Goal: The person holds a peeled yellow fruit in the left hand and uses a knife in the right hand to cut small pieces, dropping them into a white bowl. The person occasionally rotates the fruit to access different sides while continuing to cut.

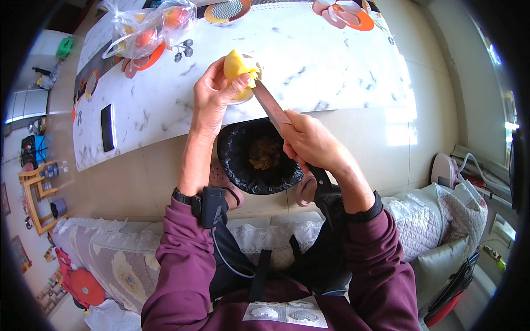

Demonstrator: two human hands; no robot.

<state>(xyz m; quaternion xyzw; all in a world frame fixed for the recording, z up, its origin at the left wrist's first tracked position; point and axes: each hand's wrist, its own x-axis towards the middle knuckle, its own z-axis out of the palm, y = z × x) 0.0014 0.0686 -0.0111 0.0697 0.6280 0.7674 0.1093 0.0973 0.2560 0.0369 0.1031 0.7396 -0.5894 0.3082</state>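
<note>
My left hand holds a pale yellow peeled fruit between thumb and fingers, above the near part of the table. Its right side looks cut and uneven. Partly hidden behind the fruit and hand is a small light-coloured bowl on the tabletop. My right hand is closed around a kitchen knife. The blade points up and left, its tip at the fruit's cut side by my left thumb. The black handle end sticks out below my right palm.
Below my hands, a bin lined with a black bag contains scraps. Plastic bags of fruit lie on the marble-patterned table at the far left. A phone lies near its left edge. The sofa is behind the bin.
</note>
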